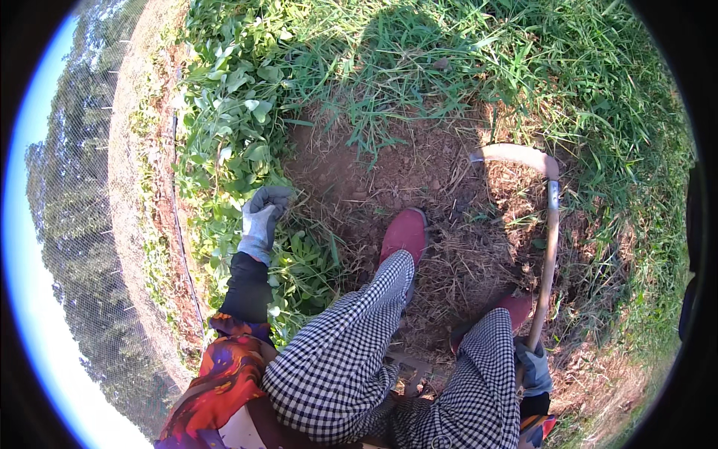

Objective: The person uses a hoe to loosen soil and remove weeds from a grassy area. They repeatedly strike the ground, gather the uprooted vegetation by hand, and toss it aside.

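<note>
My left hand [263,215], in a grey-and-white work glove, is closed with its fingers curled, beside the leafy green plants [232,150]. Whatever its fingers may hold is hidden. At the lower right my gloved right hand [535,368] grips the low end of a wooden handle, partly behind my right knee. That handle belongs to a sickle [550,254], which points away from me. Its curved blade [516,155] bends to the left at the far end, over dry cut grass and soil.
Tall green grass [613,150] grows along the far and right sides. Brown soil [374,168] with dry straw lies before my dark red shoes [404,233]. Left of the plants runs a dark hose-like line [179,217], with a mesh net [90,187] and trees beyond.
</note>
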A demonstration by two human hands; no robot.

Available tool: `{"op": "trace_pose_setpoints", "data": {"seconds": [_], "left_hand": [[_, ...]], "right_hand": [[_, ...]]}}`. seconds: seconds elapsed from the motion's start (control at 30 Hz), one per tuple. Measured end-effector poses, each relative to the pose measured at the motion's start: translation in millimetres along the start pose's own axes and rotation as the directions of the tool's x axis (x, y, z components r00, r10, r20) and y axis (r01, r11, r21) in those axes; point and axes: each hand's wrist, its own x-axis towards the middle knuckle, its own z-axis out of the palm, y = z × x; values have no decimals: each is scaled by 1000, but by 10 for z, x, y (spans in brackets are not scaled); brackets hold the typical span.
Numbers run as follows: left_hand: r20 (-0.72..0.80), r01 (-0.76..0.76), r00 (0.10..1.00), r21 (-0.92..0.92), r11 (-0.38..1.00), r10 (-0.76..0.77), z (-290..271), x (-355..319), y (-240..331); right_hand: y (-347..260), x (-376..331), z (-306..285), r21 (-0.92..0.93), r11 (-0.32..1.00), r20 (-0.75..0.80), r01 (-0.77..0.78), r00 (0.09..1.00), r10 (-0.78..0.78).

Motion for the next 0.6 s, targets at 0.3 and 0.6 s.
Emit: {"op": "trace_pose_setpoints", "data": {"seconds": [0.3, 0.6], "left_hand": [[301, -307, 950, 852, 424, 83, 259, -160, -562], [551, -629, 777, 672, 391, 304, 1055, 36, 86]], "right_hand": [[138, -166, 25, 147, 983, -154, 108, 984, -85], [862, -774, -337, 319, 875, -635, 363, 768, -87]]}}
